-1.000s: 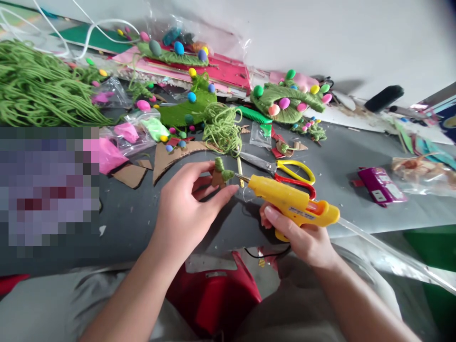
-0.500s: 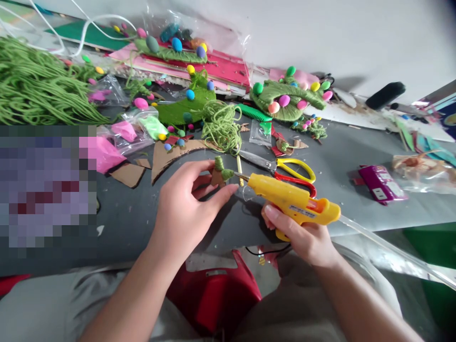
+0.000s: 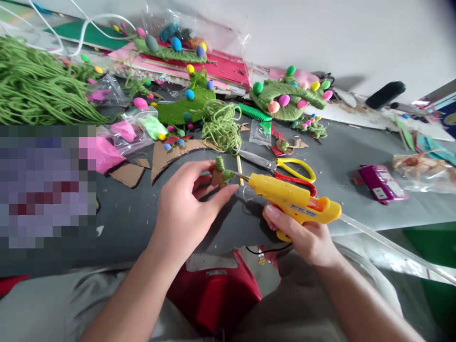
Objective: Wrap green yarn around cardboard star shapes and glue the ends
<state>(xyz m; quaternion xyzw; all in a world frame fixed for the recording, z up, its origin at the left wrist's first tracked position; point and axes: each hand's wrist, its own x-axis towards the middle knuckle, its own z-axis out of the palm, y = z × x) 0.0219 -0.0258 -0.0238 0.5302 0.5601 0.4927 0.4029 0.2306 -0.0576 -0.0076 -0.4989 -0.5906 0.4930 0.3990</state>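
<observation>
My left hand pinches a small piece of cardboard partly wrapped in green yarn. My right hand is wrapped round the grip of a yellow hot glue gun, with a long clear glue stick running out of its back. The gun's metal nozzle meets, or nearly meets, the yarn-wound tip of the cardboard. Just behind the gun lie scissors with one yellow and one red handle. A loose tangle of green yarn sits beyond my left fingertips.
A big heap of green yarn fills the far left. Yarn-covered shapes with coloured balls line the back. Cardboard offcuts, a pink bag and a purple packet lie on the grey table. A red stool stands below.
Almost nothing differs. Both hands keep their holds, and the glue gun's nozzle stays at the yarn-wound tip.
</observation>
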